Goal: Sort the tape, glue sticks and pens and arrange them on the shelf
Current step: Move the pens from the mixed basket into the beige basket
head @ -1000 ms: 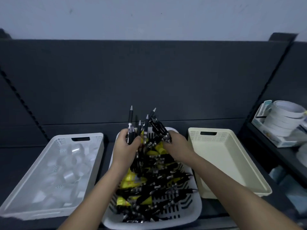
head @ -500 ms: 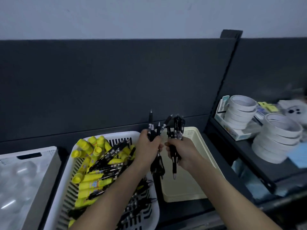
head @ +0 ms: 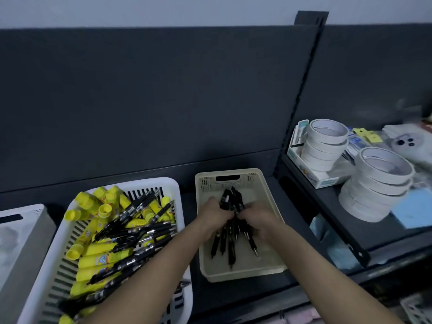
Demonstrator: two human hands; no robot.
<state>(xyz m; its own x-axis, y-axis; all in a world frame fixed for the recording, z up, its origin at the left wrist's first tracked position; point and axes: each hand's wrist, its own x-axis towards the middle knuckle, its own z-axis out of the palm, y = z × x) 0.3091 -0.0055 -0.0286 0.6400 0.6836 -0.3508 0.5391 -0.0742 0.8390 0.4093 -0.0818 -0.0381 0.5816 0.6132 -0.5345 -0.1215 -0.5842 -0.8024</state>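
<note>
A bundle of black pens (head: 230,226) lies low inside the cream tray (head: 266,185), tips pointing toward me. My left hand (head: 214,217) and my right hand (head: 258,218) both grip the bundle from either side, fingers curled round it. Left of the tray, a white slotted basket (head: 168,185) holds a mix of yellow glue sticks (head: 100,258) and more black pens (head: 138,232). My left forearm crosses over that basket's right edge.
A white tray (head: 25,235) with clear tape rolls sits at the far left. On the right shelf section stand stacks of white tape rolls (head: 378,183) and a boxed stack (head: 325,143). A dark back panel (head: 163,101) rises behind the trays.
Both hands carried the pen bundle from above the white basket rightward and lowered it into the cream tray. The camera view turned right.
</note>
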